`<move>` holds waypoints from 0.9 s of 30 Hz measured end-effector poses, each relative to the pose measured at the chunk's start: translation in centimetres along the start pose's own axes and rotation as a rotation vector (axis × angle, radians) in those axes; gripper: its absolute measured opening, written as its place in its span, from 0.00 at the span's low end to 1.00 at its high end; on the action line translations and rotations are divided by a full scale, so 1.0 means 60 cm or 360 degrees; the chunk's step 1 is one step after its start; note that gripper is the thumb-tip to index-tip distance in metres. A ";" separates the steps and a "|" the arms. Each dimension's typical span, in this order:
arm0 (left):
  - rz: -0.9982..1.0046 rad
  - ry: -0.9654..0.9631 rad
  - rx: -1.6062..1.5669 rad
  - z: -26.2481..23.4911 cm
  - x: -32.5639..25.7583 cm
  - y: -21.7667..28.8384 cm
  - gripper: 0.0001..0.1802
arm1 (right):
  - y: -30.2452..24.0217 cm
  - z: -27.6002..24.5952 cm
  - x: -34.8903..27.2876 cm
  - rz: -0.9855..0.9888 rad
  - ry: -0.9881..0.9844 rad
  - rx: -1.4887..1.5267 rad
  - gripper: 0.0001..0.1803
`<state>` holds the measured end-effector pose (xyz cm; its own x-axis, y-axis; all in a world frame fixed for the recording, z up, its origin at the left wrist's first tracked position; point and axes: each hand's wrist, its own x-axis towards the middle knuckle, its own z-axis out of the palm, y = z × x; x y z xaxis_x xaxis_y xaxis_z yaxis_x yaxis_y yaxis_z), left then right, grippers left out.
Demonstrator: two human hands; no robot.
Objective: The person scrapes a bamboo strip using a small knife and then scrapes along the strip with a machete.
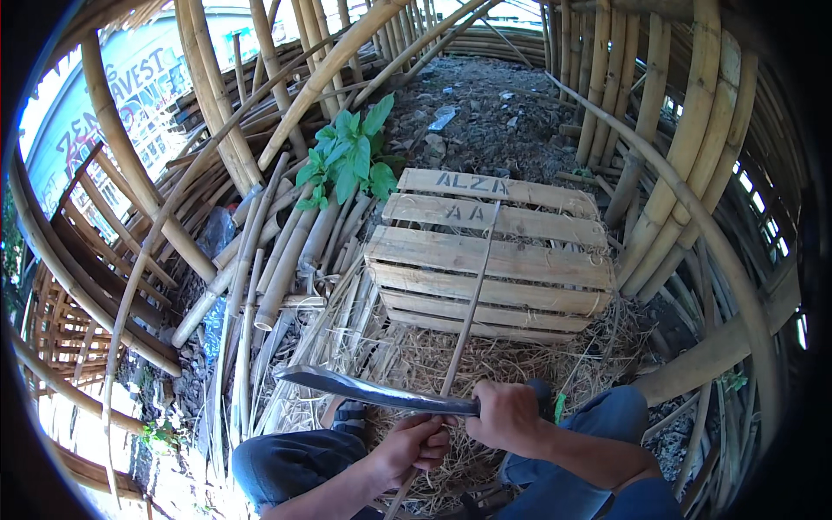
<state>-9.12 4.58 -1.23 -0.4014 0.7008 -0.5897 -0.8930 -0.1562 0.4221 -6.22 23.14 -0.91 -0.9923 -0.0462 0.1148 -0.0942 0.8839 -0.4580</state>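
My right hand [507, 418] grips the handle of a long curved knife [373, 391], whose blade points left across my knees. My left hand [414, 446] holds the near end of a thin bamboo strip [472, 299]. The strip runs up and away from me and rests across a wooden slat pallet [520, 260]. The blade lies against the strip just above my left hand. My legs in blue trousers [286, 464] fill the lower part of the view, with a sandalled foot [349, 418] under the blade.
Dry bamboo shavings [416, 355] cover the ground before me. Cut bamboo poles [286, 251] lie stacked at the left, beside a green leafy plant [347, 160]. Tall bamboo poles [676, 156] lean all around. Dark soil with litter [485, 113] lies beyond the pallet.
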 end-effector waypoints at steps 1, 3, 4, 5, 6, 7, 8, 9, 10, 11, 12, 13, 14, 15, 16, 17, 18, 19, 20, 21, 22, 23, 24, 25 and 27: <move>-0.0025 -0.0046 -0.0058 0.001 0.000 0.002 0.11 | -0.003 -0.002 0.002 -0.0049 0.0025 -0.0020 0.11; -0.0067 -0.0092 -0.0121 0.007 0.001 0.007 0.10 | -0.003 -0.002 0.006 -0.0082 0.0043 -0.0039 0.11; -0.0073 -0.0023 -0.0077 0.014 -0.002 0.010 0.10 | -0.003 0.000 0.008 -0.0069 0.0018 -0.0079 0.11; -0.0078 0.0045 -0.0032 0.018 -0.003 0.009 0.09 | -0.002 0.003 0.009 -0.0057 -0.0006 -0.0119 0.11; -0.0091 0.0047 -0.0038 0.020 -0.002 0.006 0.09 | 0.000 0.008 0.010 -0.0048 -0.0015 -0.0117 0.11; -0.0057 0.0180 0.0097 0.022 0.000 0.002 0.09 | 0.004 0.015 0.012 -0.0074 -0.0020 -0.0151 0.11; -0.0022 0.0312 0.0231 0.023 0.002 0.000 0.09 | 0.007 0.021 0.014 -0.0102 -0.0025 -0.0185 0.11; -0.0033 0.0312 0.0227 0.022 0.002 -0.001 0.09 | 0.011 0.027 0.015 -0.0094 -0.0033 -0.0184 0.11; -0.0044 0.0329 0.0265 0.022 0.003 -0.001 0.09 | 0.017 0.032 0.016 -0.0154 0.0030 -0.0180 0.12; -0.0053 0.0346 0.0304 0.022 0.004 0.000 0.09 | 0.021 0.035 0.016 -0.0216 0.0094 -0.0177 0.12; -0.0059 0.0353 0.0300 0.021 0.004 0.001 0.09 | 0.023 0.039 0.016 -0.0214 0.0087 -0.0170 0.12; -0.0049 0.0337 0.0285 0.022 0.004 0.001 0.09 | 0.025 0.042 0.017 -0.0223 0.0137 -0.0142 0.12; -0.0039 0.0320 0.0271 0.022 0.003 0.002 0.09 | 0.027 0.044 0.018 -0.0231 0.0188 -0.0114 0.13; -0.0043 0.0326 0.0268 0.023 0.003 0.003 0.09 | 0.026 0.044 0.018 -0.0231 0.0183 -0.0109 0.13; -0.0052 0.0337 0.0285 0.024 0.002 0.004 0.09 | 0.026 0.044 0.018 -0.0224 0.0190 -0.0103 0.13; -0.0061 0.0347 0.0303 0.026 0.001 0.005 0.10 | 0.026 0.044 0.018 -0.0218 0.0199 -0.0098 0.14; -0.0066 0.0350 0.0304 0.028 -0.001 0.007 0.10 | 0.030 0.044 0.021 -0.0213 0.0197 -0.0094 0.14; -0.0075 0.0360 0.0287 0.031 -0.003 0.009 0.10 | 0.036 0.043 0.024 -0.0227 0.0236 -0.0130 0.14; -0.0083 0.0370 0.0270 0.033 -0.004 0.010 0.11 | 0.041 0.045 0.026 -0.0240 0.0275 -0.0167 0.15; -0.0085 0.0369 0.0272 0.033 -0.003 0.009 0.11 | 0.044 0.046 0.026 -0.0238 0.0276 -0.0167 0.15; -0.0071 0.0362 0.0281 0.032 -0.002 0.009 0.11 | 0.047 0.046 0.026 -0.0190 0.0251 -0.0160 0.15; -0.0058 0.0354 0.0290 0.032 -0.002 0.008 0.11 | 0.049 0.046 0.025 -0.0143 0.0226 -0.0153 0.15; -0.0060 0.0354 0.0292 0.031 -0.002 0.008 0.11 | 0.049 0.044 0.026 -0.0141 0.0226 -0.0153 0.15; -0.0057 0.0342 0.0285 0.029 -0.003 0.008 0.11 | 0.047 0.039 0.028 -0.0168 0.0239 -0.0181 0.15; -0.0059 0.0325 0.0281 0.028 -0.005 0.010 0.11 | 0.054 0.036 0.034 -0.0190 0.0252 -0.0211 0.14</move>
<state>-9.19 5.45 0.34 -0.4179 0.5458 -0.7262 -0.8657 0.0032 0.5006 -8.71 24.92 -4.06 -0.9488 -0.0901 0.3029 -0.1886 0.9305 -0.3141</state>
